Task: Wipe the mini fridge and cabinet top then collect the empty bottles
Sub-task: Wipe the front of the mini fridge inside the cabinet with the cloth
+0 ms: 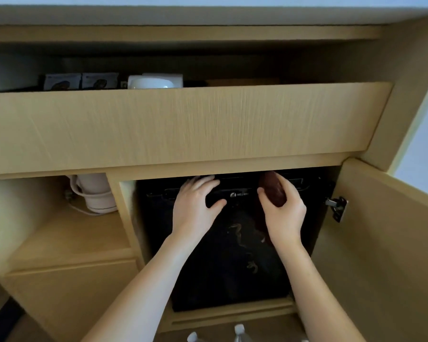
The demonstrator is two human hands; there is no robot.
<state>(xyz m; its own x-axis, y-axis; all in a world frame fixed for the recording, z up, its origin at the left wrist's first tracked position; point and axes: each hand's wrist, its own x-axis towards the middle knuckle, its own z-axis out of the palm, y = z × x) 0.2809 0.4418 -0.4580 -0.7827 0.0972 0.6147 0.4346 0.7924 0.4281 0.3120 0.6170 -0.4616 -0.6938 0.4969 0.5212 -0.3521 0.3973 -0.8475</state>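
Cabinet (183,124): fridge top (232,180) shadowed, hidden.

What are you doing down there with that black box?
A person is cleaning a black mini fridge set inside a wooden cabinet. The left hand rests flat on the fridge's top front edge, and the right hand presses a dark brown cloth against it. Bottle tops show at the bottom, not yet collected.
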